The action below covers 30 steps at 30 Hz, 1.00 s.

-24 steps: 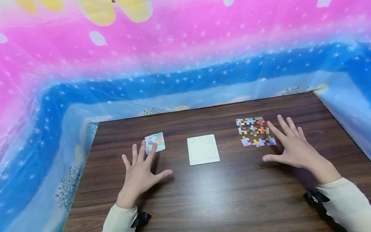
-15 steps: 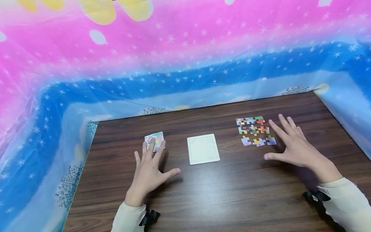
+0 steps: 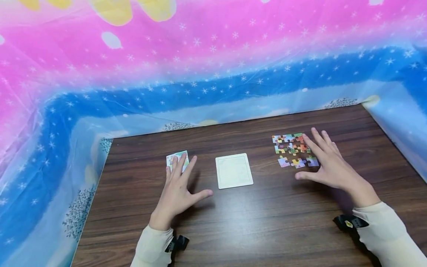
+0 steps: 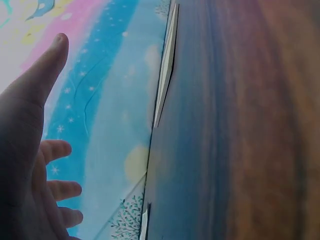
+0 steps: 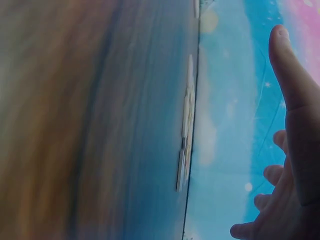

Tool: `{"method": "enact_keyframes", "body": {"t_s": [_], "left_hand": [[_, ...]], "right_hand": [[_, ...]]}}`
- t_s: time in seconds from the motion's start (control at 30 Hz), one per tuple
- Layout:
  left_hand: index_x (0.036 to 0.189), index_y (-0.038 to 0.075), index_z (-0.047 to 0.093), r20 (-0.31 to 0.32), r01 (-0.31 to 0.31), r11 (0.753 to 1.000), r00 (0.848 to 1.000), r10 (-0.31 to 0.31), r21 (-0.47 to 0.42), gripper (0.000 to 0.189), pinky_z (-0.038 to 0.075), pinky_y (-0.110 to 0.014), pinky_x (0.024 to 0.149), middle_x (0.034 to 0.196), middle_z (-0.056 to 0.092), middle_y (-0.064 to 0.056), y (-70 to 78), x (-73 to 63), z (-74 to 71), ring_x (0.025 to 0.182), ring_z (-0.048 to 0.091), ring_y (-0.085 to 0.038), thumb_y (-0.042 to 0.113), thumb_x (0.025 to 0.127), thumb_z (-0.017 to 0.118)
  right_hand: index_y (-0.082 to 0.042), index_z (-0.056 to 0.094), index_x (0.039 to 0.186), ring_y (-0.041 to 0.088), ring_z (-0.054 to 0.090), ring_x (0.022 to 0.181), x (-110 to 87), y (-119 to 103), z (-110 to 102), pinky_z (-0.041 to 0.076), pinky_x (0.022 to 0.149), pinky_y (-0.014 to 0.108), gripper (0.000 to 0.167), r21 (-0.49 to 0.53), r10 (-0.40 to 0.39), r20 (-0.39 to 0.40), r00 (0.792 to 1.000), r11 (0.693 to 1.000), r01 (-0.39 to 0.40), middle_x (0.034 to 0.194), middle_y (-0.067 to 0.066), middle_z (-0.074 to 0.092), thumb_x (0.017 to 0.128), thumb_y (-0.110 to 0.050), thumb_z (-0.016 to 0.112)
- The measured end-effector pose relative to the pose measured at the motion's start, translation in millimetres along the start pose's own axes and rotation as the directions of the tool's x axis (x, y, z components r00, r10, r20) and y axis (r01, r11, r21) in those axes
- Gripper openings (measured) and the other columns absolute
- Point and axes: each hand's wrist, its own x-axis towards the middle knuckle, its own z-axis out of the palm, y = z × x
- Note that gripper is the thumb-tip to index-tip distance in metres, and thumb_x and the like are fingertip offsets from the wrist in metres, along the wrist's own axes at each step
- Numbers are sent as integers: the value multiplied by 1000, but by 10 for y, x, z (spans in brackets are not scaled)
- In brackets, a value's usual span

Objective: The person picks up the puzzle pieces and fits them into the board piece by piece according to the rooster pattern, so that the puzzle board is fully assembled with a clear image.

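My left hand (image 3: 176,193), fingers spread, hovers over the near side of a small square picture card (image 3: 171,157) and partly covers it. In the left wrist view the same hand (image 4: 30,130) holds nothing. At the right, my right hand (image 3: 333,168) is spread beside several jigsaw pieces (image 3: 291,149) laid out in rows; its index finger overlaps the right end of the rows. The right wrist view shows that hand (image 5: 300,150) with nothing in its grasp and the pieces edge-on. Between the hands lies a square white puzzle tray (image 3: 234,171) with a raised border.
All of it lies on a dark wood-grain table (image 3: 240,230). A pink and blue patterned cloth (image 3: 213,66) hangs behind the table and along its sides. Each wrist wears a black strap (image 3: 350,222) over a cream sleeve.
My left hand has moved right, toward the tray, over the picture card. The right hand first stays nearly still, then shifts left toward the jigsaw pieces. Card, tray and pieces stay in place.
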Motion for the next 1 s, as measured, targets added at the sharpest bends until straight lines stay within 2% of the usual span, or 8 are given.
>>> {"method": "enact_keyframes", "body": {"t_s": [0.13, 0.27, 0.37, 0.47, 0.63, 0.83, 1.0], "left_hand": [[169, 19, 30, -4, -35, 995, 999, 35, -89, 114, 9, -74, 124, 176, 13, -13, -28, 67, 32, 160, 6, -48, 71, 81, 81], [169, 21, 29, 19, -28, 972, 999, 33, -235, 114, 13, -72, 124, 176, 16, -12, -36, 167, 91, 161, 9, -44, 81, 81, 72], [170, 26, 27, 44, -10, 950, 999, 25, -313, 113, 19, -71, 123, 175, 19, -11, 8, 255, 155, 162, 11, -39, 75, 81, 78], [170, 27, 26, 73, -9, 937, 997, 37, -348, 112, 23, -69, 123, 175, 22, -11, 51, 342, 235, 162, 14, -36, 63, 82, 85], [170, 22, 27, 149, 28, 927, 988, 30, -374, 111, 22, -67, 124, 175, 21, -9, 52, 442, 377, 162, 12, -35, 49, 83, 90], [171, 20, 23, 259, 41, 953, 965, 39, -299, 115, 5, -53, 131, 176, 17, -11, 12, 493, 523, 163, 4, -30, 59, 83, 87], [170, 17, 24, 251, 31, 964, 967, 37, -263, 115, 2, -48, 132, 175, 20, -13, -12, 516, 553, 163, 6, -29, 58, 83, 87]], "right_hand": [[-28, 14, 172, 42, -12, 161, 129, 13, 21, 1, 120, 78, 126, 50, 20, 0, 1000, 999, -20, 178, 9, -4, 77, -50, 94], [-25, 13, 172, 42, -16, 160, 342, 91, 24, -2, 117, 82, 122, 124, 77, -10, 997, 989, -75, 177, 8, -7, 81, -46, 92], [-24, 17, 172, 41, -17, 160, 508, 158, 50, -3, 116, 83, 116, 185, 105, -24, 994, 978, -99, 178, 9, -5, 84, -43, 91], [-25, 24, 171, 38, -17, 160, 678, 183, 103, -3, 115, 84, 109, 229, 118, -31, 992, 967, -108, 178, 8, -1, 86, -42, 89], [-19, 38, 166, 39, -14, 161, 912, 162, 209, -2, 117, 82, 94, 247, 117, 12, 993, 962, -116, 177, 13, 6, 90, -44, 86], [-7, 50, 158, 47, -9, 160, 994, 157, 229, -4, 119, 79, 76, 204, 100, 99, 990, 972, -118, 174, 23, 15, 96, -37, 81], [-4, 55, 153, 53, 5, 158, 1035, 203, 237, 1, 119, 81, 64, 185, 81, 146, 986, 977, -108, 170, 28, 24, 100, -33, 76]]}}
